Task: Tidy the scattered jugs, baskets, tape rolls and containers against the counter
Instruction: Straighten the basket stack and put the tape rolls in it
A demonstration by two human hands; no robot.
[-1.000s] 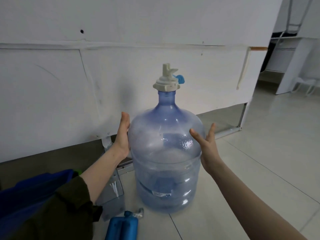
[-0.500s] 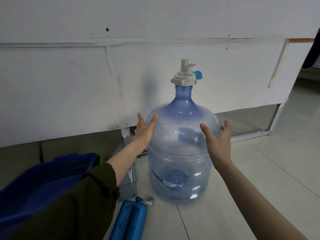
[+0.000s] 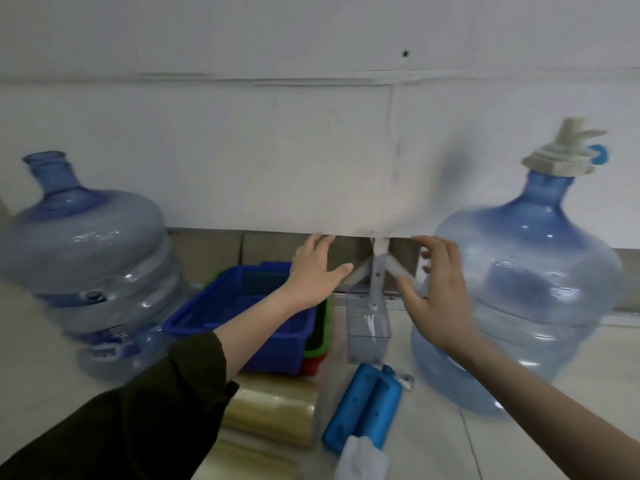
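Observation:
A big blue water jug with a white pump cap [image 3: 526, 282] stands on the floor at the right, against the white counter panel [image 3: 277, 150]. My right hand [image 3: 436, 289] hovers open just left of it, not touching. My left hand [image 3: 315, 270] is open above the far end of a blue basket [image 3: 239, 320], which is stacked on green and red baskets [image 3: 317, 344]. A second, uncapped blue jug [image 3: 90, 268] stands at the left. Two clear tape rolls [image 3: 273, 410] lie in front of the baskets.
A small clear square container [image 3: 367, 336] stands by the counter's metal leg [image 3: 377, 271]. A blue ribbed flat pack [image 3: 363, 407] and a white one [image 3: 360, 460] lie on the tiled floor in front. Bare tiles stretch to the right of the capped jug.
Both hands have come off the capped jug and moved left of it. The view has swung left, bringing the second jug, the baskets and the tape rolls into sight.

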